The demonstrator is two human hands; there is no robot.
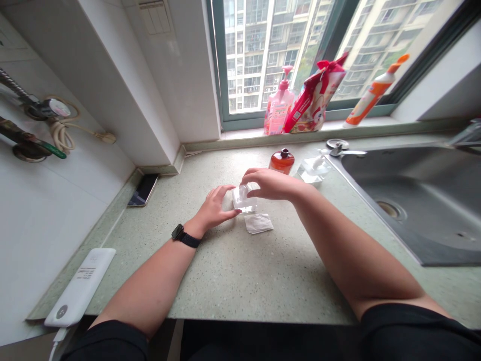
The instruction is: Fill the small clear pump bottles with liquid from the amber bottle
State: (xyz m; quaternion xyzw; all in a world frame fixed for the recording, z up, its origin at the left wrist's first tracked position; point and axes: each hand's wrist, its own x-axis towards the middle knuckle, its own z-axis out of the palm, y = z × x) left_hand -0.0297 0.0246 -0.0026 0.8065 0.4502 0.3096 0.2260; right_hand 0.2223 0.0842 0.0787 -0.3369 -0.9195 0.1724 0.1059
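A small clear plastic box point(244, 199) stands on the speckled green countertop point(240, 271). My left hand point(216, 206), with a black watch on its wrist, holds the box's left side between thumb and fingers. My right hand point(268, 183) comes over from the right, its fingers pinched on the top of the box. A folded white wipe point(258, 223) lies on the counter just in front of the box, touched by neither hand.
An amber bottle point(281, 161) and a clear pump dispenser point(313, 168) stand behind the hands. A steel sink point(417, 200) fills the right side. A pink pump bottle point(278, 106), red pouch point(313, 98) and orange-capped bottle point(372, 95) line the windowsill. A phone point(143, 189) and white power bank point(80, 288) lie at left.
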